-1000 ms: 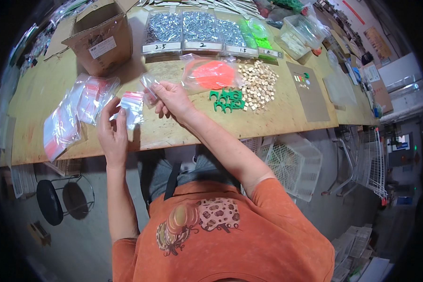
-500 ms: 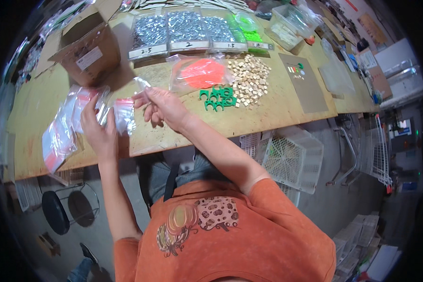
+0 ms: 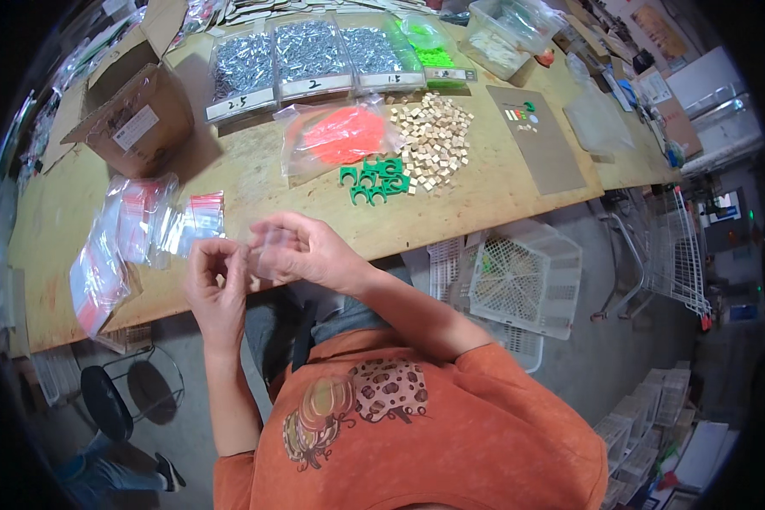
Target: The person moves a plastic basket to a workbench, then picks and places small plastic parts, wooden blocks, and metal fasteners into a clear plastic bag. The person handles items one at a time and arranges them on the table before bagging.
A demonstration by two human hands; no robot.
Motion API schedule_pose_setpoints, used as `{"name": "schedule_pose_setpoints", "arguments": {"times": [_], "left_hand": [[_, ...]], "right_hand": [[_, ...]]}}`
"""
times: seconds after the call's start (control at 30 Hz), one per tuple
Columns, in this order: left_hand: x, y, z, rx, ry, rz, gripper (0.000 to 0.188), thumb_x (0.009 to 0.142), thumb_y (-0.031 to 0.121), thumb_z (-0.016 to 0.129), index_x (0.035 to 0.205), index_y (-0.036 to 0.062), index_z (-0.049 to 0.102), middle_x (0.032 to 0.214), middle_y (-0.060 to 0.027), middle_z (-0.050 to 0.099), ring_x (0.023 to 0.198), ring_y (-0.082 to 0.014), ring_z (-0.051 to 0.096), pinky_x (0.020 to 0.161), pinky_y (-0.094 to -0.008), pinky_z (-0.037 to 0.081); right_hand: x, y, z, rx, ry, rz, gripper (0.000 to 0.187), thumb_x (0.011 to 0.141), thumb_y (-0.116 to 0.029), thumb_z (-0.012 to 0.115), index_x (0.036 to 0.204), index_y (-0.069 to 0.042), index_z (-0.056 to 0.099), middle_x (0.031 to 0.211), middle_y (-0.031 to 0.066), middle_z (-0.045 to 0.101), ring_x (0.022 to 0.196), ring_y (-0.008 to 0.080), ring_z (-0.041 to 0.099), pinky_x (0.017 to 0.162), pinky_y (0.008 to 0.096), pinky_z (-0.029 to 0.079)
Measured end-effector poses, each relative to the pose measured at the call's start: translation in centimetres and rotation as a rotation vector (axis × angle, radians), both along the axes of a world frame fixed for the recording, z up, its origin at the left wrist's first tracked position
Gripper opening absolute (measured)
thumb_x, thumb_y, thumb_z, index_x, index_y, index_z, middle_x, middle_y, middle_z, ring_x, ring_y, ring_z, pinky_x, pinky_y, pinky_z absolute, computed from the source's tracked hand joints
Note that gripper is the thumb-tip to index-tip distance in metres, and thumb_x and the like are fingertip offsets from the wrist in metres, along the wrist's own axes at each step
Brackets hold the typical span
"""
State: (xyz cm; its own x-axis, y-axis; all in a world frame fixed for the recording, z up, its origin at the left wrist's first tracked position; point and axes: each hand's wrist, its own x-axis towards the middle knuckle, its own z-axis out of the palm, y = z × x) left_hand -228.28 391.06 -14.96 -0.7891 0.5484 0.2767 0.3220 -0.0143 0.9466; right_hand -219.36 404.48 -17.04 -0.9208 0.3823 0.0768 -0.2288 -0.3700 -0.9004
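My left hand [image 3: 215, 285] and my right hand [image 3: 325, 257] are close together over the table's front edge. Between them is a small clear plastic bag [image 3: 268, 252], pinched by the left fingers and gripped at its other side by the right. Just beyond my left hand lies a stack of clear zip bags [image 3: 197, 218] with red strips. More zip bags [image 3: 102, 276] spread out to its left. Farther off, green C-shaped pieces [image 3: 372, 181] sit beside a heap of small wooden cubes [image 3: 435, 140]. A clear bag of orange-red pieces [image 3: 342, 136] lies behind them.
At the back stand clear trays of small metal pieces [image 3: 313, 59] and a tray of bright green pieces [image 3: 433, 55]. An open cardboard box [image 3: 140, 127] is at left. A grey board [image 3: 544, 161] holding a few small parts lies right. White plastic crates [image 3: 527, 280] are below the table.
Both hands have drawn back toward me, away from the zip bags. The left hand has left the stack and now grips the small bag with the right. The view has shifted slightly.
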Motion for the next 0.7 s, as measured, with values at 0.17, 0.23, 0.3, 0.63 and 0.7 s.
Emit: {"name": "schedule_pose_setpoints", "arguments": {"times": [0.17,0.23,0.3,0.63,0.7], "left_hand": [[1.7,0.3,1.3,0.03,-0.033,-0.048,0.009,0.091,-0.003,0.062,0.092,0.0031,0.054,0.077,0.0022,0.053,0.066,-0.0023,0.05,0.057,-0.0181,0.045],[1.1,0.0,0.3,0.014,-0.034,-0.039,0.01,0.091,-0.003,0.061,0.092,0.0034,0.054,0.077,0.0027,0.052,0.066,-0.0023,0.048,0.058,-0.0175,0.043],[1.3,0.3,0.0,0.062,-0.119,-0.025,0.01,0.091,-0.003,0.061,0.093,0.0039,0.054,0.076,0.0036,0.051,0.066,-0.0019,0.047,0.057,-0.0169,0.041],[1.3,-0.4,-2.1,-0.234,0.235,-0.013,0.014,0.088,-0.001,0.063,0.1,0.0015,0.056,0.082,-0.0018,0.056,0.069,-0.009,0.053,0.061,-0.0234,0.044],[2.3,0.5,-0.9,-0.168,0.428,0.075,0.019,0.089,-0.001,0.062,0.106,0.0024,0.057,0.091,-0.0022,0.058,0.076,-0.0087,0.052,0.068,-0.0224,0.044]], "right_hand": [[2.0,1.2,0.5,0.065,-0.278,0.178,0.017,0.094,-0.016,0.063,0.098,0.001,0.063,0.079,0.0052,0.066,0.063,0.0095,0.062,0.05,0.0202,0.046],[2.6,1.2,0.1,0.021,-0.265,0.176,0.016,0.094,-0.015,0.061,0.095,0.0,0.064,0.077,0.0052,0.066,0.061,0.0093,0.062,0.048,0.0196,0.044],[2.9,1.1,-0.1,0.022,-0.274,0.179,0.015,0.095,-0.015,0.06,0.095,0.0,0.064,0.077,0.0057,0.066,0.059,0.0095,0.061,0.047,0.0192,0.043],[4.6,0.9,0.6,0.077,-0.334,0.306,0.014,0.095,-0.014,0.061,0.095,-0.001,0.066,0.075,0.0076,0.068,0.052,0.0087,0.06,0.043,0.0191,0.042],[4.7,0.6,-0.3,0.086,-0.251,0.218,0.012,0.094,-0.013,0.062,0.091,-0.002,0.066,0.071,0.0055,0.066,0.05,0.0064,0.056,0.042,0.0189,0.04]]}}
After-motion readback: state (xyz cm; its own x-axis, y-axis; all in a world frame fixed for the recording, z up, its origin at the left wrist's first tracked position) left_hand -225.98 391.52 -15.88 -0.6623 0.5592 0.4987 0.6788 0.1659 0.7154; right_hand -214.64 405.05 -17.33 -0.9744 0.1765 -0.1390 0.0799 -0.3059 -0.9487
